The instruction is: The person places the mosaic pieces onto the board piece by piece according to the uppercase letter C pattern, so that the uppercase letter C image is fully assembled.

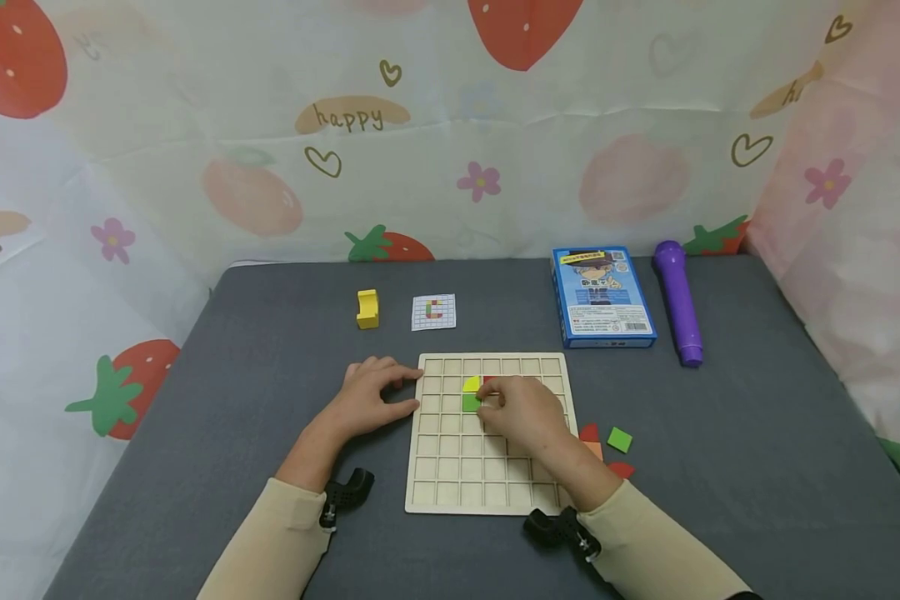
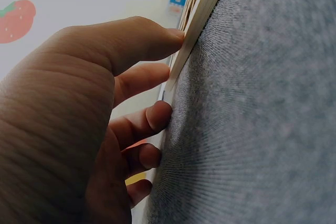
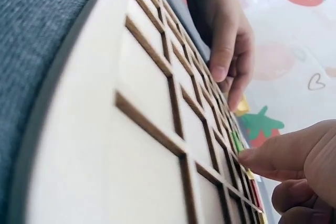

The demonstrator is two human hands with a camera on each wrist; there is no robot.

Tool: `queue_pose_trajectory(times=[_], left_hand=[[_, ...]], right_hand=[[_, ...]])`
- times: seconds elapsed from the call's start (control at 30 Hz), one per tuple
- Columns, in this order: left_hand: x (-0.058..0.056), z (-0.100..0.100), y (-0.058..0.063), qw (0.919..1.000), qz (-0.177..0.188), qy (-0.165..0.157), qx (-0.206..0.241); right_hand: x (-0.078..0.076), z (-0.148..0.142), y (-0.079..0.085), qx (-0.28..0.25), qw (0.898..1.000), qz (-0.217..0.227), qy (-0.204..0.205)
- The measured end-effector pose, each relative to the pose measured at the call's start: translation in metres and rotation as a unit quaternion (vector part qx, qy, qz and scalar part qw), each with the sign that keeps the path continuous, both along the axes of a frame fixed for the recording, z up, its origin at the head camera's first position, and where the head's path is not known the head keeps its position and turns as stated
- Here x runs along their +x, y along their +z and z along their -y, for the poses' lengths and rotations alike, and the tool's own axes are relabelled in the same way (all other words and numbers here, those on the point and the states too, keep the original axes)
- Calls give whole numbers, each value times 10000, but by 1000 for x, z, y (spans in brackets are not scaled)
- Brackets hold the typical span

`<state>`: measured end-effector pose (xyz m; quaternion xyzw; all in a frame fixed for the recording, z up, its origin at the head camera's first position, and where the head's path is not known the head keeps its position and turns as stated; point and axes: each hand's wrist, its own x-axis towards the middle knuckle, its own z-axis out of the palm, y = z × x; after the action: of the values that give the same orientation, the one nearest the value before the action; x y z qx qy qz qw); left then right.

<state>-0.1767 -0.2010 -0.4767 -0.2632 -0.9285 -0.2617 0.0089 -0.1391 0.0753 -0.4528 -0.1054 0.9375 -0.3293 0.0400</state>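
A pale wooden grid board [image 1: 450,496] lies on the table. My left hand [image 1: 371,396] rests at its left edge, thumb and a fingertip touching the side, the other fingers loosely bent. Over the upper middle of the grid, my right hand [image 1: 525,412] has thumb and index finger at the right-hand corners of a green square tile [image 1: 470,403], its other fingers curled. In the right wrist view the thumb tip [image 3: 248,157] meets this tile. Just above it sits a yellow tile with a rounded corner [image 1: 472,384]. A red tile [image 1: 487,379] is partly hidden behind the right hand.
Right of the board lie another green square [image 1: 619,440], red pieces [image 1: 621,470] and an orange piece [image 1: 594,450], partly behind the forearm. Farther back are a yellow block [image 1: 368,309], a pattern card [image 1: 433,312], a blue box [image 1: 603,296] and a purple microphone-shaped object [image 1: 678,304].
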Motion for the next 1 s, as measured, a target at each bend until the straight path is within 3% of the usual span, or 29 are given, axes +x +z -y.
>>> queue_pose_trajectory(times=[0.53,1.0], left_hand=[[-1,0,-1,10000,-35,-5,-40],[-2,0,-3,10000,-35,-21,34]], right_hand=[[10,-20,28,-926,9954,49,229],[21,-68,33,-1111,9930,359,-190]])
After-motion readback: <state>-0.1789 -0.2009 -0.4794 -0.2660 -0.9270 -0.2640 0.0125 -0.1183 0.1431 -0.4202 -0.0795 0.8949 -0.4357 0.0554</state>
